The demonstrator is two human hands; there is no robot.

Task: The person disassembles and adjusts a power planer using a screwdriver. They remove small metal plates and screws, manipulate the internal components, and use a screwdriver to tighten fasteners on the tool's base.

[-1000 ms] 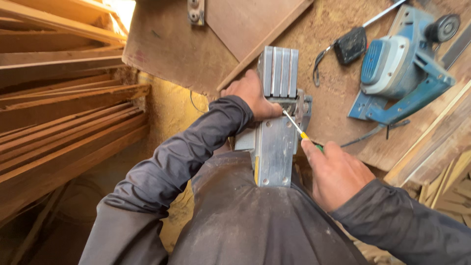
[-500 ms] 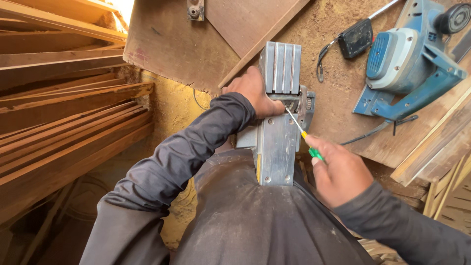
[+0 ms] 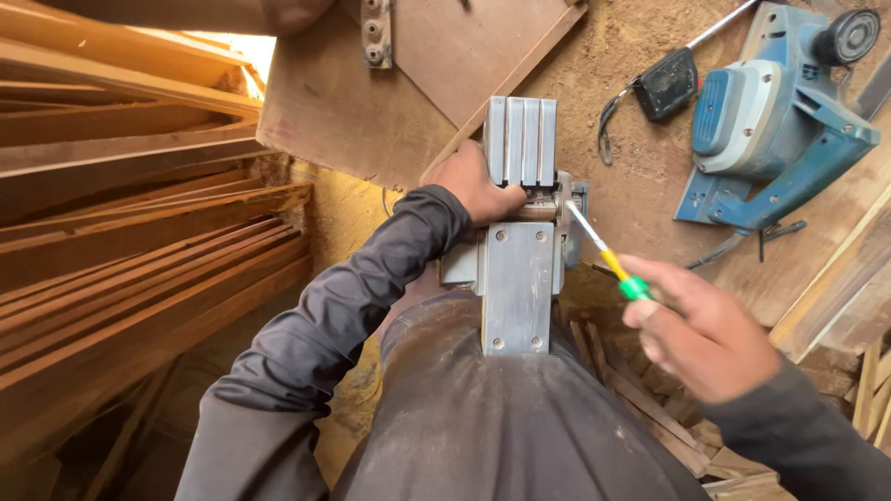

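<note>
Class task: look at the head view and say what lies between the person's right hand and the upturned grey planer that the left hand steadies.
A screwdriver spans that gap: its green-and-yellow handle sits in the right hand, its shaft reaching the planer.

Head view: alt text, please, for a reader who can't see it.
Left hand steadies an upturned grey metal planer on the lap; right hand holds a green-yellow screwdriver to its side. A blue electric planer lies on the sawdusty workbench.

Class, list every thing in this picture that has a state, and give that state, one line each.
Left hand: gripping the upturned planer.
Upturned planer: metal sole facing up, resting against the person's lap.
Right hand: closed on the screwdriver handle.
Screwdriver: tilted, tip at the planer's side.
Blue planer: lying untouched on the bench.
</note>
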